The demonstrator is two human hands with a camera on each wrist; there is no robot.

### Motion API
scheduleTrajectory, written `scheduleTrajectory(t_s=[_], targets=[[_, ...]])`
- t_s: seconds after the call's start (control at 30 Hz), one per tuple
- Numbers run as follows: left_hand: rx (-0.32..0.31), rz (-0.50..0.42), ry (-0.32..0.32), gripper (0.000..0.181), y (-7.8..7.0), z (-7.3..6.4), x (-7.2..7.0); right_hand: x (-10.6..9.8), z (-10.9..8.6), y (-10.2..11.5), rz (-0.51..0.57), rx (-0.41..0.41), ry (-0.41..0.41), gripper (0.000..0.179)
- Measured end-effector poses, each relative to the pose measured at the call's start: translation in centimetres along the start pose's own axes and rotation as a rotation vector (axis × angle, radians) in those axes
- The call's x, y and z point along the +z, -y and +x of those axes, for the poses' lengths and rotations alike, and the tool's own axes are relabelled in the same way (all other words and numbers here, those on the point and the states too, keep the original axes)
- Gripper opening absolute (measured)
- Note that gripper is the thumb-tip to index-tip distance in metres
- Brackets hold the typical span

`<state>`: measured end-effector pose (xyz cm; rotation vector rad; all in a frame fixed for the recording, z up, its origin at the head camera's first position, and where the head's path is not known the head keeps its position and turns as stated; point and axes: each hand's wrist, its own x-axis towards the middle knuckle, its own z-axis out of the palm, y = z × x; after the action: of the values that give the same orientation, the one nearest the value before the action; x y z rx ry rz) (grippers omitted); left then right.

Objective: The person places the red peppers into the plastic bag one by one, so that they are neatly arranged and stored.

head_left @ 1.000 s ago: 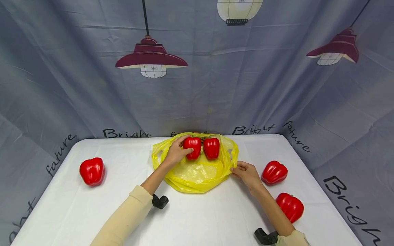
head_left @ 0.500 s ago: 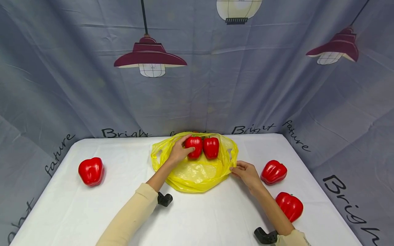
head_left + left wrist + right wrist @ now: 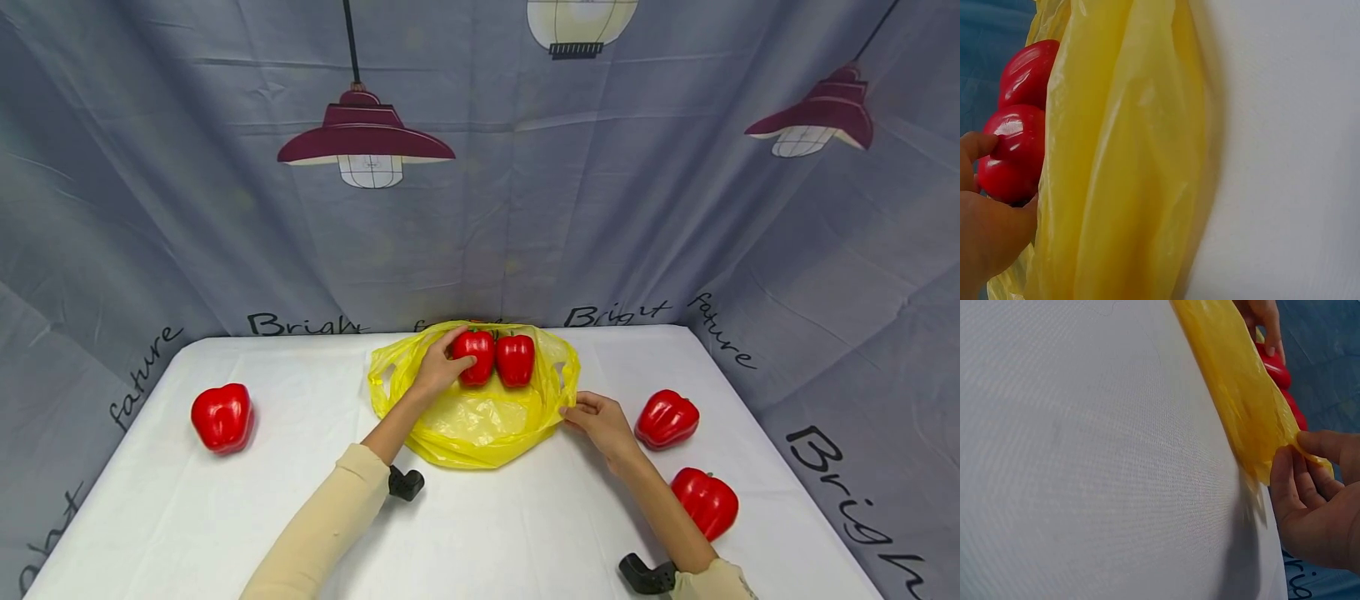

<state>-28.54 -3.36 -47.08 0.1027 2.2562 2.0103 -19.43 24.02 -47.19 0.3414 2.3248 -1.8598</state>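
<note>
A yellow plastic bag [image 3: 480, 421] lies with its mouth spread at the back middle of the table. Inside it, two red bell peppers stand side by side. My left hand [image 3: 438, 367] grips the left bell pepper [image 3: 480, 346], thumb on the near side and fingers behind. The right bell pepper [image 3: 515, 361] sits close against it. In the left wrist view, my thumb presses on the held pepper's [image 3: 1013, 150] glossy skin. My right hand [image 3: 600, 422] pinches the bag's right edge between thumb and fingers, seen closely in the right wrist view on the yellow film [image 3: 1254, 419].
One red bell pepper [image 3: 222, 418] rests at the left of the white table [image 3: 480, 542]. On the right lie another bell pepper [image 3: 667, 419] and a nearer bell pepper [image 3: 707, 504], partly behind the right forearm. A printed grey curtain [image 3: 480, 208] hangs behind the table.
My left hand has shifted slightly right and back with its bell pepper, narrowing the gap to the other pepper in the bag. My right hand stays on the bag's edge.
</note>
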Motion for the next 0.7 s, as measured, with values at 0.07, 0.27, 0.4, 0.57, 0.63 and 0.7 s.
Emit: scheduleTrajectory(t_s=[0.07,0.27,0.4,0.57,0.63,0.7], targets=[[-0.001,-0.004,0.003,0.059,-0.03,-0.01,-0.01,0.01,0.03,-0.01,0.005,0.001,-0.003,0.037],[0.002,0.003,0.004,0.060,-0.05,0.00,-0.06,0.05,-0.02,0.06,0.010,0.004,0.002,0.038],[0.017,0.011,0.008,0.061,-0.01,-0.02,-0.18,0.00,-0.05,0.18,0.010,0.004,0.001,0.039],[0.033,-0.004,0.014,0.061,-0.03,-0.07,-0.39,0.02,-0.07,0.12,0.006,0.002,0.000,0.039],[0.034,-0.008,0.018,0.060,-0.04,-0.11,-0.48,0.03,-0.05,0.07,0.003,0.002,-0.001,0.038],[0.037,-0.009,0.023,0.060,-0.12,-0.22,-0.54,0.01,-0.02,0.03,0.000,0.002,-0.005,0.038]])
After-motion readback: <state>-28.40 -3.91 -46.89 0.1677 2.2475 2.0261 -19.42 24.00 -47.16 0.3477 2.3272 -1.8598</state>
